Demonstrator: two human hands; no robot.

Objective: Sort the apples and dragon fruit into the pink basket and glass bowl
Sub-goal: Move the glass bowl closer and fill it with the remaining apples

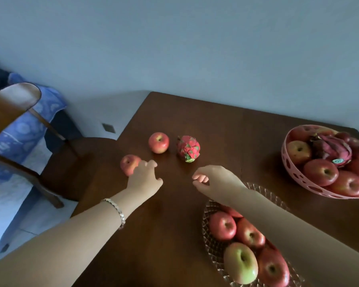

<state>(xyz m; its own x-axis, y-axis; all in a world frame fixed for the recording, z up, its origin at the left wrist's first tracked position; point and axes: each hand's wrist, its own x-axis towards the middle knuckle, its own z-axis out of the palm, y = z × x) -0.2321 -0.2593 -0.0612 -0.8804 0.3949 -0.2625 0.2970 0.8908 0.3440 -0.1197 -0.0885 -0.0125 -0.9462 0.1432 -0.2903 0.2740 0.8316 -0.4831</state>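
Two red apples lie loose on the brown table [195, 125]: one apple [158, 142] further back, another apple [129, 162] near the left edge. A pink dragon fruit [188, 149] stands to the right of them. My left hand [146, 177] hovers open just right of the near apple, fingers spread, partly covering it. My right hand [210, 176] is empty, fingers loosely curled, in front of the dragon fruit. The glass bowl [210, 243] at the front holds several apples. The pink basket [294, 172] at the right holds several apples and a dragon fruit.
A wooden chair [56, 162] stands at the table's left side, with a blue patterned cloth [27, 125] behind it. The table's left edge runs close to the near apple. A plain wall lies behind the table.
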